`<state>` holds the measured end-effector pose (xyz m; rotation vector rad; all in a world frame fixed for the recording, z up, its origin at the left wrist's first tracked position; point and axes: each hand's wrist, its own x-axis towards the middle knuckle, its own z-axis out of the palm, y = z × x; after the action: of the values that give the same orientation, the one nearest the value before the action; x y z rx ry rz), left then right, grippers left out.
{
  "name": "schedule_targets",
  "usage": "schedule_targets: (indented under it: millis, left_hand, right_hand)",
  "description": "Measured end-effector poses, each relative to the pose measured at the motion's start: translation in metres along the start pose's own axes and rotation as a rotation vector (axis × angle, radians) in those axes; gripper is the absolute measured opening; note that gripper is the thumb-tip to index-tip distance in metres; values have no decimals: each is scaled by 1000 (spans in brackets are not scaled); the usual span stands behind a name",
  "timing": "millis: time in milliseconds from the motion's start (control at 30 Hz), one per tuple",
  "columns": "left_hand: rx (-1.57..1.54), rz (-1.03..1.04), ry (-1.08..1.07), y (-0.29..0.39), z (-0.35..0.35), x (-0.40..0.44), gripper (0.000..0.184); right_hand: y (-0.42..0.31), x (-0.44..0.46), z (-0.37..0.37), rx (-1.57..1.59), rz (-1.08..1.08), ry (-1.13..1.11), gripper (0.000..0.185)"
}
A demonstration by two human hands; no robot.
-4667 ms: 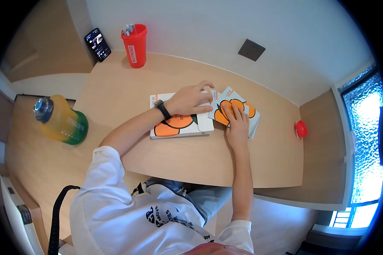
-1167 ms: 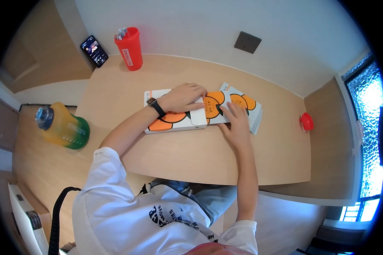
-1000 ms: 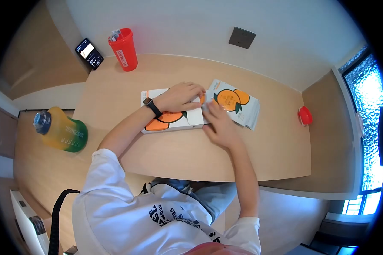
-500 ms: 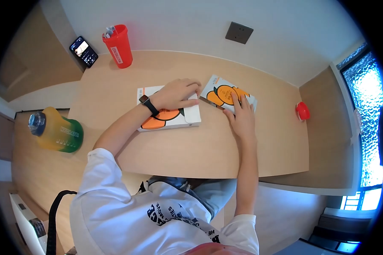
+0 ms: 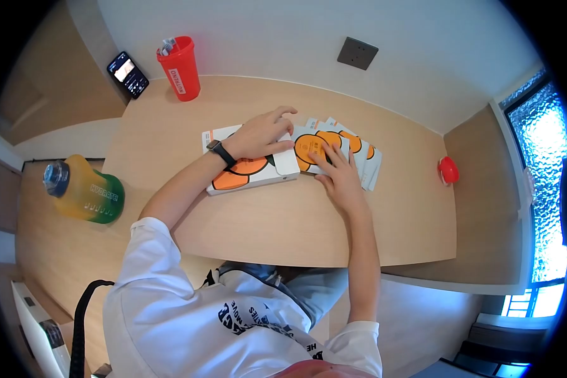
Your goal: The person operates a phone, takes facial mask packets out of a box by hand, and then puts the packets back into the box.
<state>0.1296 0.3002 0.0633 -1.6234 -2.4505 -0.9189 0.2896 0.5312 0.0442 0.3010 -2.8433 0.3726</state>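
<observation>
A white box (image 5: pixel 246 166) printed with oranges lies flat on the desk. Across its top rests my left hand (image 5: pixel 264 133), a dark watch on the wrist; its thumb lies near the box's right end and the other fingers stretch toward the far side. Several flat white packets (image 5: pixel 362 165) with the same orange print are fanned out right of the box. My right hand (image 5: pixel 341 173) lies on the leftmost ones, fingers spread, thumb near their front edge. The leftmost packet meets the box's right end; whether any part is inside, I cannot tell.
A red cup (image 5: pixel 183 72) with small packs in it and a propped-up phone (image 5: pixel 128 75) stand at the back left. Left of the desk is a large yellow-green bottle (image 5: pixel 85 190). A small red object (image 5: pixel 448 170) sits by the right side panel.
The packets, stacked together before, are now fanned out to the right. My right hand has moved slightly left and nearer, toward the box. My left hand's fingers have lifted and straightened somewhat.
</observation>
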Motion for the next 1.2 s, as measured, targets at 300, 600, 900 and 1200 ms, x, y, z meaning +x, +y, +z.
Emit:
schedule_targets:
  millis: [300,600,900,1200]
  left_hand:
    - [-34,33,-51,0,-1,1,30]
    - [-98,184,-101,18,7,0,29]
    - [15,172,-175,21,9,8,34]
    - [29,93,-90,12,5,10,36]
  right_hand:
    - [3,0,-22,365,11,-111,43]
    - [-13,4,-15,878,4,-90,49]
    - [28,-13,-14,21,271,134,73]
    - [32,-10,-6,-39,341,281,48]
